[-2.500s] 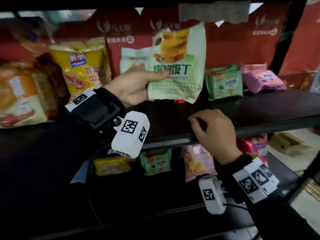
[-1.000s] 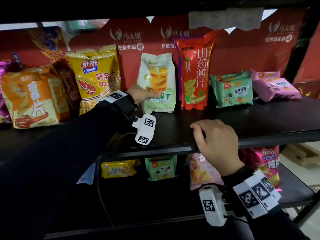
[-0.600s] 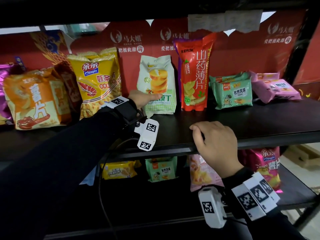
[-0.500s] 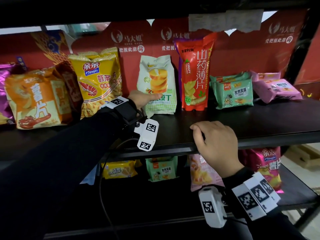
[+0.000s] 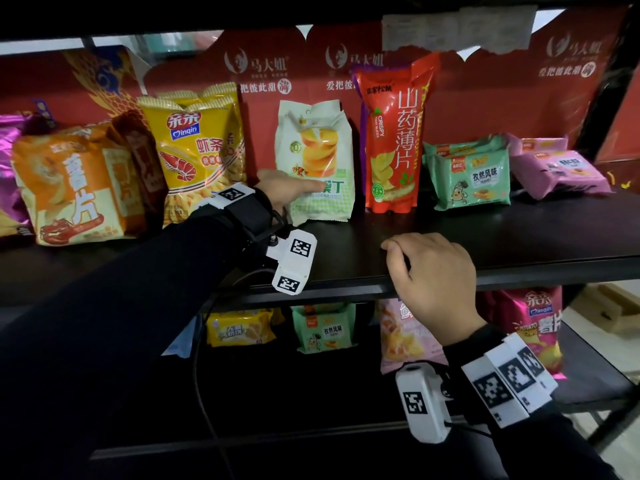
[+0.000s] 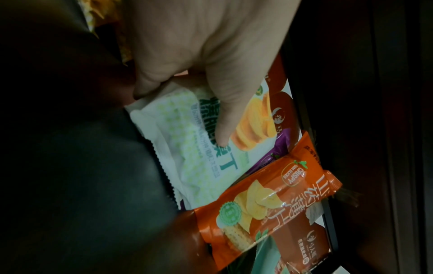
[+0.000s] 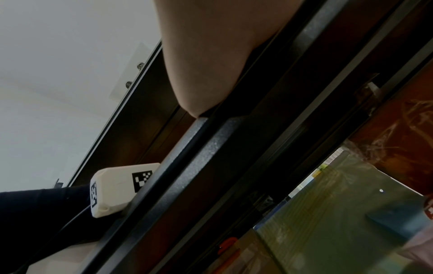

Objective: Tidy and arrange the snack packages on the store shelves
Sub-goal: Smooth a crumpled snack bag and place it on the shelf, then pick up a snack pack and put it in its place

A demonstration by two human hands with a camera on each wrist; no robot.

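On upper shelf, L hand pinching white-green bag, R hand gripping shelf edge.

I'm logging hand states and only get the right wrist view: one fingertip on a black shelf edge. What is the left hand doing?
Observer: The left hand pinches the lower left corner of the white-green biscuit bag, with the thumb across its front.
Operator: Is that bag standing or lying?
Observer: It stands upright on the upper shelf, between the yellow shrimp-stick bag and the red yam-chip bag.
Operator: Does the right hand hold any package?
Observer: No. In the head view the right hand is curled over the upper shelf's front edge, with no package in it.
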